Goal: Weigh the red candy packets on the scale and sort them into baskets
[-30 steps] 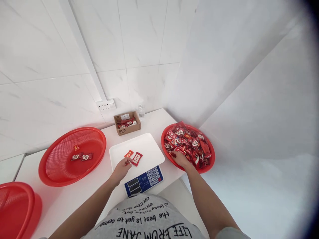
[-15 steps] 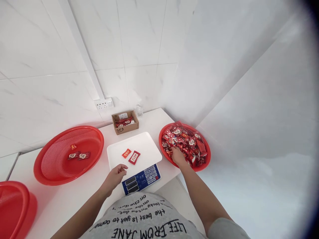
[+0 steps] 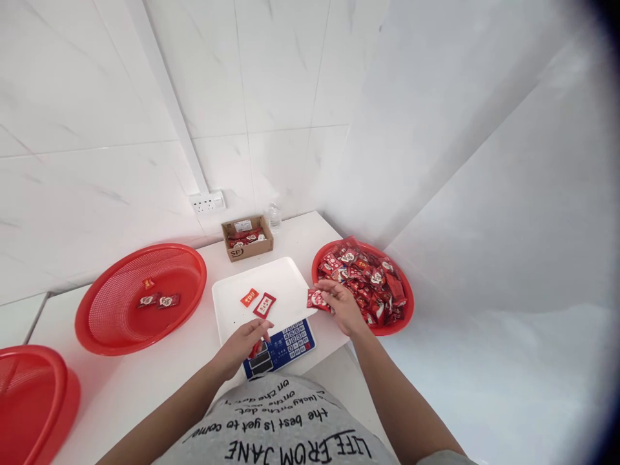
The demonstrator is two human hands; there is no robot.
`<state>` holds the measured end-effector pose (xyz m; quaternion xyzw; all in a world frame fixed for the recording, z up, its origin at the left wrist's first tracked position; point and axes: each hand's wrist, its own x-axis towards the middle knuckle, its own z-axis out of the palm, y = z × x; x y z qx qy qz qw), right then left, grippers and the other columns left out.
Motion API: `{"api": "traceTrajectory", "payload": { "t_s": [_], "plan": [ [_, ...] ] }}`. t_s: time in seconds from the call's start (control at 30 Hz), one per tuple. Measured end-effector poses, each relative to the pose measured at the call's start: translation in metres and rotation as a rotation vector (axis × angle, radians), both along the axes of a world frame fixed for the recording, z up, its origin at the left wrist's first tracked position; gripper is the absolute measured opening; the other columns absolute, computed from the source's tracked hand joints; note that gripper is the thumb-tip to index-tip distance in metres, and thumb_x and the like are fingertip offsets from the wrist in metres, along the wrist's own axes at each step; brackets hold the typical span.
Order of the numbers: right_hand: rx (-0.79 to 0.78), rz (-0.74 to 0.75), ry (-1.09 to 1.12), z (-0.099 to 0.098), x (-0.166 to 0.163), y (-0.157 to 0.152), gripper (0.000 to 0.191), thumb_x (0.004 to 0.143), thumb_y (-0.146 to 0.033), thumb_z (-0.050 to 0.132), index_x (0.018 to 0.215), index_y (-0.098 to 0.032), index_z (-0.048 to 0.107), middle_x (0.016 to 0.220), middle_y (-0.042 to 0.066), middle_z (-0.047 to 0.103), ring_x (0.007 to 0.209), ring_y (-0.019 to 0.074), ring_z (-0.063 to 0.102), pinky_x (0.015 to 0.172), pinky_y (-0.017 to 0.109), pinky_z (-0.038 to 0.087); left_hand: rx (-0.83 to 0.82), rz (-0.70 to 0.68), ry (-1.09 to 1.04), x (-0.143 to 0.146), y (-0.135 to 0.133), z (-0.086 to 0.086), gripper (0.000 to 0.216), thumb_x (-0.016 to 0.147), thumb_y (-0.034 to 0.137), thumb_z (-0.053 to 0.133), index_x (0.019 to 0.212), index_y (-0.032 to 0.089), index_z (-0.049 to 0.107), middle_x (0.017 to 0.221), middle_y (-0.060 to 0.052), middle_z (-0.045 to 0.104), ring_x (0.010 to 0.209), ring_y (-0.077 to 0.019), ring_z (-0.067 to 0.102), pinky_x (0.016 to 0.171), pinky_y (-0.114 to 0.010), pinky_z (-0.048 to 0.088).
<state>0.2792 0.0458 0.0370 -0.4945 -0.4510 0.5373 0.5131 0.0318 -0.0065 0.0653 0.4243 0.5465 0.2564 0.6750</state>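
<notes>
Snack packet [image 3: 316,299], probably light, slippery: your right hand [image 3: 343,309] is sensibly pinching its end; your left hand [image 3: 241,343] is holding a red wrapper [image 3: 254,349].

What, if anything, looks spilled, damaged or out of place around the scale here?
Only a tiny dark speck on the scale's white tray, near the left hand; it stands out against the white but is too small to identify. The two packets lying there show no obvious tear, and nothing appears spilled.
</notes>
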Motion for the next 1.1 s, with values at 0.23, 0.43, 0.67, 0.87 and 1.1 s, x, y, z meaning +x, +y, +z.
{"api": "traceTrajectory", "payload": {
  "t_s": [0.23,0.43,0.67,0.87,1.1],
  "plan": [
    [-0.069,0.296,0.048,0.014,-0.067,-0.037,0.033,0.07,-0.035,0.063,0.1,-0.022,0.058,0.101,0.004,0.062,0.095,0.0159,0.056,0.086,0.033,0.044,0.044,-0.033,-0.059,0.02,0.002,-0.002,0.04,0.07,0.057,0.054,0.069,0.018,0.05,0.051,0.007,0.043,0.044,-0.0067,0.033,0.045,-0.021,0.024],
    [-0.165,0.522,-0.21,0.018,-0.062,-0.042,0.028,0.072,-0.042,0.06,0.085,-0.017,0.061,0.075,0.0,0.063,0.068,0.0133,0.055,0.063,0.026,0.044,0.282,-0.08,0.112,0.012,0.003,-0.01,0.029,0.072,0.046,0.056,0.076,0.018,0.059,0.069,0.0,0.061,0.067,-0.0154,0.053,0.062,-0.025,0.039],
    [-0.112,0.549,-0.406,0.007,-0.063,-0.046,0.025,0.074,-0.042,0.056,0.071,-0.017,0.057,0.062,-0.003,0.057,0.059,0.0114,0.049,0.055,0.022,0.037,0.289,-0.137,0.159,0.009,0.0,-0.02,0.028,0.072,0.044,0.056,0.082,0.019,0.061,0.078,-0.002,0.064,0.076,-0.0184,0.055,0.069,-0.027,0.041],
    [-0.1,0.192,-0.596,-0.018,-0.056,-0.015,0.028,0.075,-0.044,0.051,0.069,-0.017,0.056,0.061,-0.001,0.057,0.06,0.0128,0.05,0.056,0.024,0.039,0.196,-0.096,0.298,0.0,0.002,-0.026,0.031,0.075,0.042,0.051,0.094,0.019,0.055,0.066,0.003,0.055,0.06,-0.0132,0.048,0.059,-0.025,0.038],
    [0.037,0.167,-0.773,-0.022,-0.06,0.022,0.047,0.08,-0.039,0.047,0.122,-0.018,0.048,0.12,0.01,0.054,0.109,0.0215,0.049,0.091,0.035,0.039,0.478,-0.141,0.758,-0.015,0.024,-0.035,0.038,0.08,0.022,0.044,0.118,0.024,0.049,0.126,-0.008,0.046,0.097,-0.0197,0.055,0.08,-0.031,0.042]
  ]
}}
